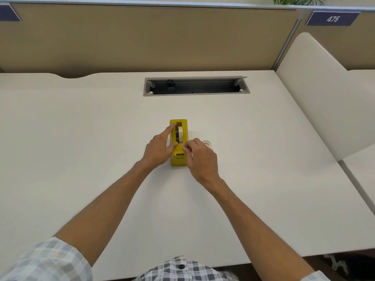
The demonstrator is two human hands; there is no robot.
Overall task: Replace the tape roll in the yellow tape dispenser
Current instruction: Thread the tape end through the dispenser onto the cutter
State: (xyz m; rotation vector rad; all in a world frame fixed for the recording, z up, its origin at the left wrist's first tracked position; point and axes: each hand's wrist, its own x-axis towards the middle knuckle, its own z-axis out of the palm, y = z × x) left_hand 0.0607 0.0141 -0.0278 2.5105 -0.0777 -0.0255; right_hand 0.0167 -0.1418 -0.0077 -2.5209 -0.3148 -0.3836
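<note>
1. The left hand point(160, 148) lies against the left side of the yellow tape dispenser point(179, 157), index finger stretched along its top edge and thumb pressed on its body.
2. The right hand point(199, 157) pinches thumb and forefinger together just above the dispenser's cutter end; whether tape is between them cannot be told.
3. A tape roll point(180, 134) sits in the dispenser's well.
4. A second roll point(207, 143) lies flat on the white desk point(81, 138), just right of the dispenser.
</note>
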